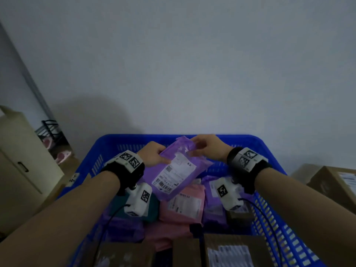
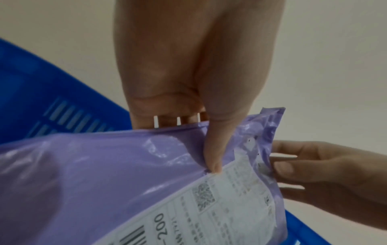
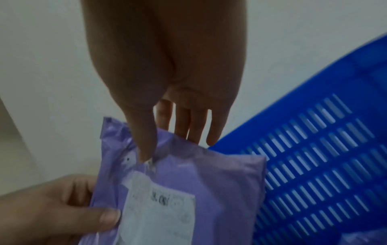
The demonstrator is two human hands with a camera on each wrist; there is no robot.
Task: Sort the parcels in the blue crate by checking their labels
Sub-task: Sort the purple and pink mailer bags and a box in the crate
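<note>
Left hand (image 1: 154,154) pinches the purple parcel (image 1: 180,168) at its left edge, thumb on top just beside the white label (image 1: 174,175), fingers underneath. Right hand (image 1: 209,149) pinches the parcel's far top corner, thumb on the front, fingers behind. Parcel held tilted above the blue crate (image 1: 119,143), label facing up, barcode end nearest the camera. Below it in the crate: pink parcel (image 1: 183,205), more purple parcels (image 1: 213,207), a teal one (image 1: 153,207), brown cardboard boxes (image 1: 233,249) at the near end. Outside the crate: cardboard box (image 1: 335,182) at right, beige cabinet (image 1: 21,162) at left, white wall (image 1: 192,64) behind.
</note>
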